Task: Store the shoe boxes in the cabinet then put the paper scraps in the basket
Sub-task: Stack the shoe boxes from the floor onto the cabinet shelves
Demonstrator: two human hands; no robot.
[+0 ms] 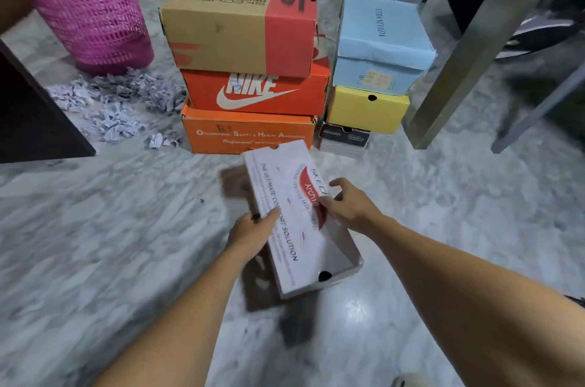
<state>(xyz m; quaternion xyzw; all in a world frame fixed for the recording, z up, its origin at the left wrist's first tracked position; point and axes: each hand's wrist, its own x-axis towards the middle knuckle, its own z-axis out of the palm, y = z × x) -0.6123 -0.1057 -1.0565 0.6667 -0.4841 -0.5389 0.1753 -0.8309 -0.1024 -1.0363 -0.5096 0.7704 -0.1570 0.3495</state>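
Shoebox [343, 249] held low, left hand [250, 236] and right hand [351, 209] fingers pinching its skewed lid [281, 193], seemingly squaring it for storage.

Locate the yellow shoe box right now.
Head view, right of centre: the yellow shoe box sits in the right-hand stack, under the light blue box and on a small black-and-white box, just right of the orange Nike box.

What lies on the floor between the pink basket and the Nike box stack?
Crumpled paper scraps, spread over the floor from the pink basket to the Nike box stack; head view.
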